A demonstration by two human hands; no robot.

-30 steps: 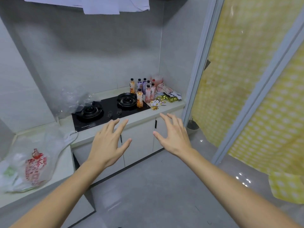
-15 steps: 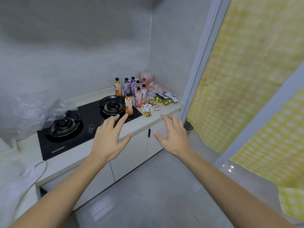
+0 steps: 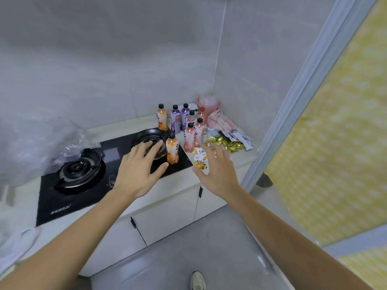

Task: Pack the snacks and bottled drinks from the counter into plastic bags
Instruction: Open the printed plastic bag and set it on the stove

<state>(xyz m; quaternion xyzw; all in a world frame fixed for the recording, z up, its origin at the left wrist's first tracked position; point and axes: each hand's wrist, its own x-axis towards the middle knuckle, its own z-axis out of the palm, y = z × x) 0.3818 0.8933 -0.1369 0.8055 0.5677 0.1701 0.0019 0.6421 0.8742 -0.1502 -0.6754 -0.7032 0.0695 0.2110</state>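
Several small bottled drinks (image 3: 184, 122) with black caps stand in the counter's back right corner. An orange one (image 3: 172, 151) stands apart on the black hob's right edge. Gold-wrapped sweets (image 3: 227, 143) and snack packets (image 3: 201, 160) lie on the counter to the right of the bottles. My left hand (image 3: 140, 164) hovers open above the hob, its fingers just left of the orange bottle. My right hand (image 3: 219, 170) is open too, spread over the near snack packets and hiding part of them. A crumpled clear plastic bag (image 3: 37, 147) lies on the counter at the left.
A black two-burner gas hob (image 3: 83, 185) fills the counter's middle. White cupboard doors (image 3: 167, 216) sit below it. A pink bag (image 3: 209, 105) stands in the corner. A sliding door frame (image 3: 293, 105) with yellow curtain bounds the right. My shoe (image 3: 198, 281) is on the grey floor.
The view has closed in on the counter. Both open hands have moved forward, the left now over the hob beside the orange bottle, the right over the snack packets.
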